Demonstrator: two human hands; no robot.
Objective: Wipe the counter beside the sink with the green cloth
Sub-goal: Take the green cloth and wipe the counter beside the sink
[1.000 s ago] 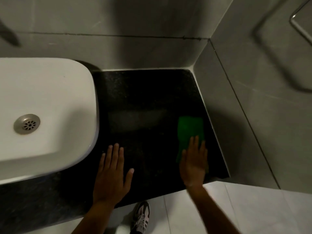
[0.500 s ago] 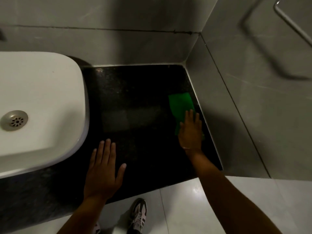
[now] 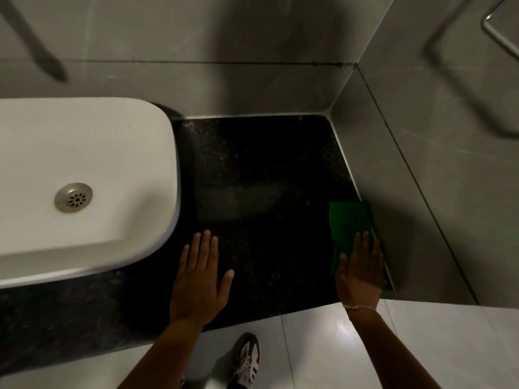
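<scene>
A green cloth [image 3: 348,220] lies flat on the black speckled counter [image 3: 261,178], tight against the right wall. My right hand [image 3: 359,273] presses palm-down on the cloth's near half, fingers straight, close to the counter's front edge. Spread flat on the bare counter is my left hand [image 3: 199,279], just in front of the near right corner of the white sink [image 3: 157,242]. It holds nothing.
The sink fills the left side, with a metal drain [image 3: 73,197] in its basin. Grey tiled walls close the counter at the back and right [image 3: 421,220]. A metal rail [image 3: 500,37] hangs on the right wall. My shoe [image 3: 245,360] stands on the pale floor below.
My right hand pushed the cloth along the right wall toward the back, then drew it forward again to the front edge. My left hand stayed flat on the counter.
</scene>
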